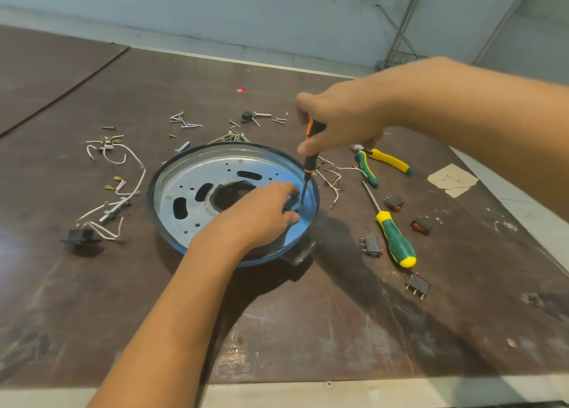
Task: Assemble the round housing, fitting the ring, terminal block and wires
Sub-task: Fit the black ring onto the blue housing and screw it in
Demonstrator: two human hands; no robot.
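The shallow round metal housing (174, 241) with a blue rim lies open side up near the middle of the dark brown surface (308, 330). A perforated silver plate (187, 179) with slots and a central opening sits inside it.

The right hand (341, 121) grips the black-and-orange screwdriver (310, 152), fingers curled round the handle. The blade stands nearly upright, tip on the plate close to the right-hand rim. The left hand (261, 213) rests inside the housing with its fingers bent close to the tip. Whether they pinch a screw cannot be told.

Status, as judged: a fastening step on the plate is in hand. Wiring appears not yet fitted. The loose white wires (123, 176) with terminals lie on the surface left of the housing, near a small black block (80, 238) with white leads. Loose screws (184, 121) lie beyond the housing, and black rocker switches (371, 246) lie to its right.
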